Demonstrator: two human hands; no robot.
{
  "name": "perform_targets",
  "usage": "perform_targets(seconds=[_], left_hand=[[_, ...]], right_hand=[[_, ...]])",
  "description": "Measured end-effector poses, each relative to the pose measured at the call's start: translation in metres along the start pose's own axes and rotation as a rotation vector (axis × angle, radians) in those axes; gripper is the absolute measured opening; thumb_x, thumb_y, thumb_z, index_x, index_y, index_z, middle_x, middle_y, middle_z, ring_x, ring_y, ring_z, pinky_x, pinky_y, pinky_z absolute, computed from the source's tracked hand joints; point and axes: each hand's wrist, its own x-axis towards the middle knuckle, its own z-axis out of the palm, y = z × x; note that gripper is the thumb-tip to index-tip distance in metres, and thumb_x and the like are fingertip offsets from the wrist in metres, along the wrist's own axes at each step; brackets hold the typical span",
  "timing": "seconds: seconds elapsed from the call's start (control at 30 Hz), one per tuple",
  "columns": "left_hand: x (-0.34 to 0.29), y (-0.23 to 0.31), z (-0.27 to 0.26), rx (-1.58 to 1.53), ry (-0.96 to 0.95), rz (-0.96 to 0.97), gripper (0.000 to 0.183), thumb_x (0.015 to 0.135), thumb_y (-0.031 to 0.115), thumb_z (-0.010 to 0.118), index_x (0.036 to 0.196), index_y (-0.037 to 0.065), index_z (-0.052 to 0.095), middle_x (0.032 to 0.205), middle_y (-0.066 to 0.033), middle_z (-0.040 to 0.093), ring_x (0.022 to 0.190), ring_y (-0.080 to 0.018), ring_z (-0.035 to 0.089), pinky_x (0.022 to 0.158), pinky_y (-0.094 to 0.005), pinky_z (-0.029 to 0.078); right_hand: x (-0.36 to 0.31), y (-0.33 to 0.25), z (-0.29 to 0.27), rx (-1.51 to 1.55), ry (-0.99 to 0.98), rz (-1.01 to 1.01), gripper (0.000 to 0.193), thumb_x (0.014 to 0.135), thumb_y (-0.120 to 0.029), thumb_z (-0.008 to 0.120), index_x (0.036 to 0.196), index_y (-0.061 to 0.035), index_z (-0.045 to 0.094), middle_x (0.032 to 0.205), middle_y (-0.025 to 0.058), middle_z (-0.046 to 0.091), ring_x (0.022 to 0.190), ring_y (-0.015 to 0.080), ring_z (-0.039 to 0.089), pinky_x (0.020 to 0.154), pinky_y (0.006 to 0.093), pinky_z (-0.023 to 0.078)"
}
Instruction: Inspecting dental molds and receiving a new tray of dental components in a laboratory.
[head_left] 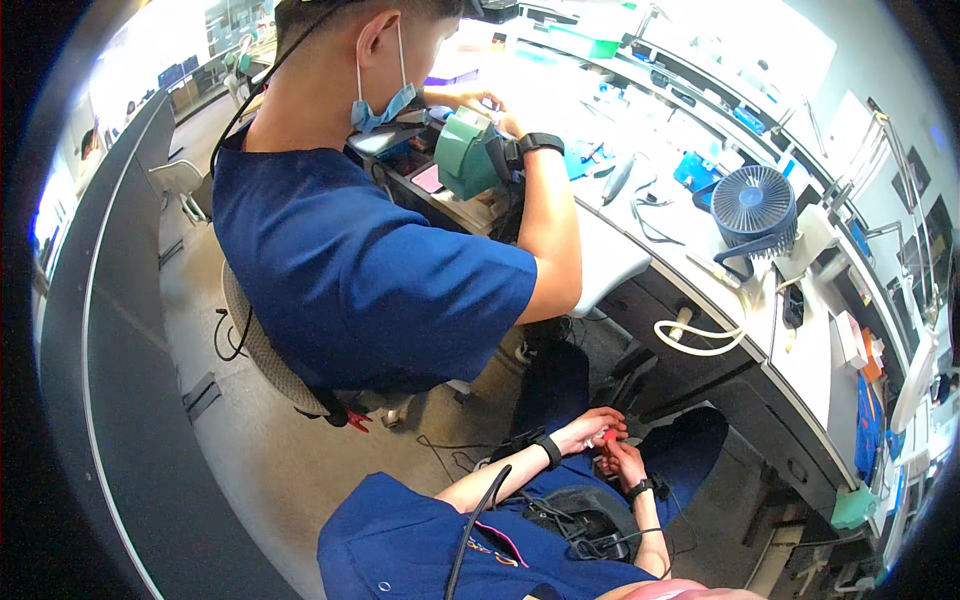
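Observation:
Over my lap, my two hands meet close together with the fingers curled. My left hand (588, 431), with a black band at its wrist, is closed; a bit of something whitish shows beneath its fingers, too small to name. Just below it, my right hand (625, 464) pinches at a small red thing (610, 437) that lies between both hands. Fingers cover most of it, so its kind is not visible. A dark pouch with black cables (590, 520) rests on my lap by my right forearm.
A co-worker in a blue top (360, 270) sits at the bench ahead, hands by a green boxy device (466, 155). A blue fan (754, 208), tools and cables stand on the white bench (620, 245). Drawers (790, 440) are at my right; a dark partition (120, 400) runs along the left.

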Motion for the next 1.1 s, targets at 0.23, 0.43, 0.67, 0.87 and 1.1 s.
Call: perform_targets(seconds=[0.23,0.43,0.67,0.87,1.1], left_hand=[[0.002,0.002,-0.004,-0.024,-0.042,0.001,0.024,0.097,0.008,0.044,0.12,0.0,0.046,0.115,-0.0194,0.058,0.106,-0.0288,0.062,0.065,-0.0239,0.056],[-0.004,0.008,0.009,-0.038,-0.041,0.009,0.024,0.098,0.008,0.042,0.121,0.0,0.045,0.122,-0.0214,0.056,0.11,-0.0291,0.06,0.064,-0.0226,0.056],[0.0,0.003,-0.008,-0.011,-0.066,0.021,0.025,0.098,0.008,0.041,0.121,-0.001,0.044,0.124,-0.021,0.056,0.111,-0.0292,0.06,0.072,-0.0262,0.057],[-0.003,0.008,0.007,0.006,0.003,-0.06,0.023,0.098,0.008,0.041,0.12,0.001,0.044,0.123,-0.0215,0.056,0.109,-0.0302,0.061,0.082,-0.0347,0.057],[0.0,0.004,0.002,0.049,-0.005,-0.036,0.024,0.097,0.008,0.043,0.12,0.001,0.045,0.12,-0.0206,0.057,0.108,-0.03,0.061,0.082,-0.0353,0.057]], right_hand=[[0.001,0.001,0.001,-0.188,0.109,-0.194,0.032,0.092,-0.034,0.06,0.082,-0.0048,0.06,0.063,-0.0008,0.054,0.05,0.0078,0.049,0.046,0.0228,0.039],[-0.001,-0.001,0.001,-0.192,0.149,-0.259,0.031,0.092,-0.034,0.061,0.082,-0.0049,0.062,0.063,-0.0006,0.056,0.052,0.0075,0.052,0.048,0.022,0.04],[-0.001,-0.005,0.002,-0.147,0.091,-0.057,0.034,0.093,-0.04,0.058,0.088,-0.0068,0.062,0.069,0.0007,0.059,0.058,0.0085,0.056,0.053,0.0217,0.044],[-0.011,-0.009,0.008,-0.073,-0.131,0.018,0.046,0.094,-0.048,0.051,0.113,-0.007,0.061,0.078,0.0035,0.062,0.065,0.0111,0.058,0.06,0.0229,0.048],[-0.007,-0.007,0.004,-0.17,-0.087,0.072,0.045,0.095,-0.046,0.051,0.119,-0.0089,0.06,0.08,0.0041,0.063,0.068,0.0115,0.059,0.061,0.024,0.048]])
